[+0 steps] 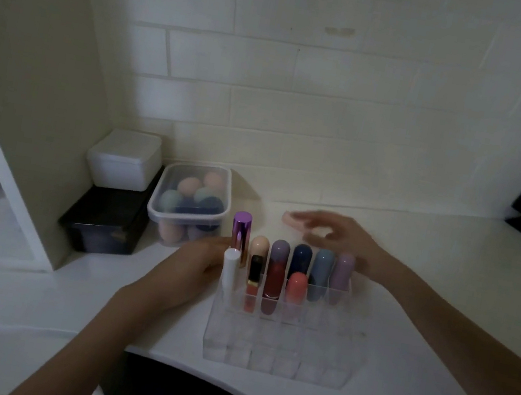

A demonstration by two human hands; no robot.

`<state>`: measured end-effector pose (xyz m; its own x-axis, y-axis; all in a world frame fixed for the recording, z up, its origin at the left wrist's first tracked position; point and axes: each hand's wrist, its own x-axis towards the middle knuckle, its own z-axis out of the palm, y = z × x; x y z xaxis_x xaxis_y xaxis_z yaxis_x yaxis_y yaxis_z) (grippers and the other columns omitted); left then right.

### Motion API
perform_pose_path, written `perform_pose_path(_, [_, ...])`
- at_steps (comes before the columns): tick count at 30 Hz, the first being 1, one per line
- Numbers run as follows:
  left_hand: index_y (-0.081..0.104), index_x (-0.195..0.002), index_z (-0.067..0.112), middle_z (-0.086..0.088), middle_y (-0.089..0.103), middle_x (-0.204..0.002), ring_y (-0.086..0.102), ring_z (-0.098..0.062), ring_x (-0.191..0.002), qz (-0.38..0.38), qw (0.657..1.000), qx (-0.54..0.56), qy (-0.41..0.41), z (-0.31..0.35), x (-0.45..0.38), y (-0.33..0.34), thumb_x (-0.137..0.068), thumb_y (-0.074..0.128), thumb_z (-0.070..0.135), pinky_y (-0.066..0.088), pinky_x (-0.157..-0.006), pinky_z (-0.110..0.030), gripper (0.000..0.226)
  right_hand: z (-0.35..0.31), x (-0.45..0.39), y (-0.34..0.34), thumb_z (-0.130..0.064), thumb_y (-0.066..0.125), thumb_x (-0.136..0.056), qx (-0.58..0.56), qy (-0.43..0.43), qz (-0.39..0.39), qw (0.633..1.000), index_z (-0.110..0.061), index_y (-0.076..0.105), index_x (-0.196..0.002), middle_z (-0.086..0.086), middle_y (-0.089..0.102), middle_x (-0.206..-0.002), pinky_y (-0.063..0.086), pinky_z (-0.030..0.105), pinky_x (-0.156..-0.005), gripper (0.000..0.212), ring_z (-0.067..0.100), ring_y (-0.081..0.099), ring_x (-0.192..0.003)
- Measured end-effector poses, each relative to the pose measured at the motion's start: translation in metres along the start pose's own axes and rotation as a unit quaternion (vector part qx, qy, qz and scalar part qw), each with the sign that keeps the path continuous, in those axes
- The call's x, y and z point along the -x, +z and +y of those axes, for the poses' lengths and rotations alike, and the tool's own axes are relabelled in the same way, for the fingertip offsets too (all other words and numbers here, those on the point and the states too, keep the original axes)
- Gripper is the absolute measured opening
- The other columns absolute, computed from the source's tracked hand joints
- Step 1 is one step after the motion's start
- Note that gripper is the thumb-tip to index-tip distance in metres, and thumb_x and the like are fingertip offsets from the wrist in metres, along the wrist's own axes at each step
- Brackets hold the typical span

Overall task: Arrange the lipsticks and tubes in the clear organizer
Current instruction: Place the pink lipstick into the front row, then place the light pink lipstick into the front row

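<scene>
Head view: clear organizer [280, 350] on white counter [420, 330], back two rows hold upright lipsticks [299, 263]. Left hand [189, 275] rests against its left wall, finger state indeterminate. Right hand [338, 239] behind it, fingers spread, touching pink tube [292, 218]; blurred.

White counter [443, 299] bears clear organizer [280, 354]; sponge tub [190, 199]; black box [104, 225].

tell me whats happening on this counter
A person is filling a clear plastic organizer with lipsticks. The left hand rests against its left end beside the white tube. The right hand reaches behind it to a pink lipstick lying on the white counter. The front rows are empty.
</scene>
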<state>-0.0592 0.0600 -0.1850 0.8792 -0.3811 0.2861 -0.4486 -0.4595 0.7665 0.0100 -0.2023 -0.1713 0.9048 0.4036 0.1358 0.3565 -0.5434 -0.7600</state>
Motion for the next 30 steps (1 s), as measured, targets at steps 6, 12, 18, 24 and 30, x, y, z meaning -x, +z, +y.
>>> perform_pose_path(6, [0.054, -0.067, 0.029, 0.01, 0.06, -0.075, 0.061, -0.016, -0.077, 0.019, 0.995, -0.1, -0.022, -0.001, -0.007, 0.008, -0.094, 0.053, 0.013, 0.05, -0.073, -0.028, 0.031, 0.015, -0.028, 0.011, -0.018, 0.058, -0.092, 0.062, 0.005, 0.073, 0.995, -0.025, 0.058, -0.126, -0.016, 0.055, -0.119, 0.033, -0.004, -0.081, 0.035, -0.018, 0.051, -0.095])
perform_pose_path(12, [0.051, -0.063, 0.032, 0.011, 0.059, -0.072, 0.058, -0.008, -0.072, 0.063, 0.993, -0.09, -0.031, 0.005, 0.003, 0.008, -0.089, 0.045, 0.025, 0.048, -0.071, -0.027, 0.028, 0.023, -0.032, 0.02, -0.002, 0.052, -0.089, 0.014, 0.015, 0.125, 0.992, -0.016, 0.059, -0.122, 0.009, 0.063, -0.101, 0.044, 0.014, -0.071, 0.036, 0.013, 0.056, -0.079])
perform_pose_path(18, [0.074, -0.088, 0.02, 0.012, 0.071, -0.084, 0.065, -0.004, -0.084, 0.17, 0.984, -0.046, -0.02, -0.005, 0.014, 0.01, -0.093, 0.054, 0.004, 0.052, -0.07, -0.015, 0.026, -0.003, -0.016, -0.002, -0.004, 0.059, -0.087, -0.104, 0.039, 0.157, 0.981, -0.016, 0.056, -0.125, 0.008, 0.063, -0.098, 0.053, 0.017, -0.075, 0.04, 0.012, 0.065, -0.075])
perform_pose_path(24, [0.071, -0.108, 0.01, -0.007, 0.074, -0.103, 0.071, -0.022, -0.095, 0.231, 0.942, 0.228, -0.091, -0.004, 0.029, 0.018, -0.098, 0.046, 0.006, 0.058, -0.08, -0.033, 0.027, -0.044, 0.025, -0.012, -0.003, 0.066, -0.083, -0.199, 0.0, 0.126, 0.972, -0.007, 0.065, -0.109, 0.007, 0.068, -0.106, 0.055, 0.019, -0.077, 0.026, 0.016, 0.07, -0.091])
perform_pose_path(30, [0.071, -0.105, 0.004, -0.007, 0.075, -0.099, 0.071, -0.02, -0.093, 0.176, 0.945, 0.263, -0.079, 0.006, 0.035, 0.02, -0.101, 0.041, 0.009, 0.055, -0.072, -0.019, 0.031, -0.084, 0.049, -0.011, -0.02, 0.075, -0.075, -0.246, -0.014, 0.152, 0.957, -0.002, 0.055, -0.088, 0.014, 0.069, -0.093, 0.057, 0.025, -0.078, 0.03, 0.024, 0.073, -0.087])
